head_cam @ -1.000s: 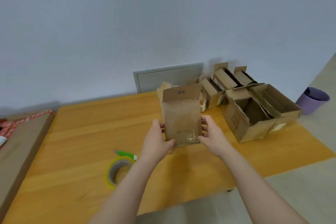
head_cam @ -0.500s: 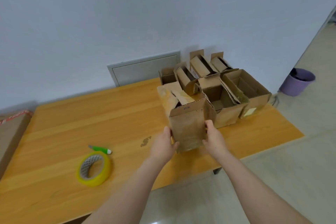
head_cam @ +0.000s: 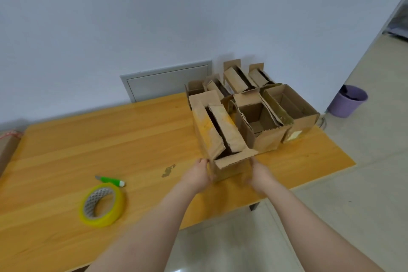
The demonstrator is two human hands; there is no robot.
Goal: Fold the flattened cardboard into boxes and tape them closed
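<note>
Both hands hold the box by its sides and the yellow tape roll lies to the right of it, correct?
Not quite: the head view shows the yellow tape roll lying left of the box, not right. The left hand and right hand do hold its sides.

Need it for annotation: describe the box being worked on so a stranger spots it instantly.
On the wooden table, a cluster of cardboard boxes sits at the far right corner. The nearest box stands at the cluster's front left, gripped between the left hand and right hand. Unlike the open boxes beside it, its top flaps are folded partly inward.
</note>
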